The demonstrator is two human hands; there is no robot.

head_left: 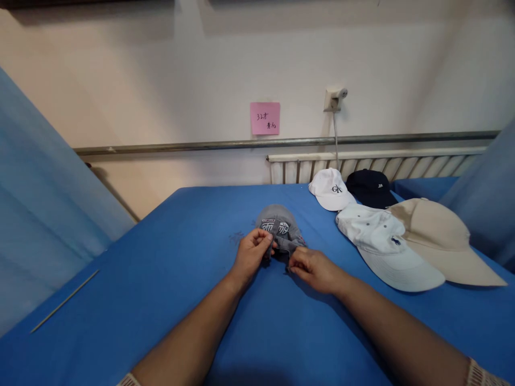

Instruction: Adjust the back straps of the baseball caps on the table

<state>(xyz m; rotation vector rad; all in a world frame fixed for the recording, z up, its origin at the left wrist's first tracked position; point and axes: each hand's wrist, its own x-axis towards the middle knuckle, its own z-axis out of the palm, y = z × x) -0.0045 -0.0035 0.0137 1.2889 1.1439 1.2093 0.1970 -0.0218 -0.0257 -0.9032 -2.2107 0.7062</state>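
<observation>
A grey baseball cap (277, 217) with white lettering lies on the blue-covered table (177, 257), its back opening and strap turned toward me. My left hand (253, 250) pinches the strap area on the left side of that opening, thumb against fingers. On the right side, my right hand (311, 267) is closed on the other part of the strap, low and close to the table. The fingers cover parts of the strap, so I cannot tell whether its two ends are joined.
To the right sit a white cap (328, 185), a navy cap (368, 185), a pale cap (374, 230) and a beige cap (434, 225). A thin stick (64, 301) lies at left. Behind are a radiator (362, 155) and a rail (201, 145); blue curtains (44, 203) flank the table.
</observation>
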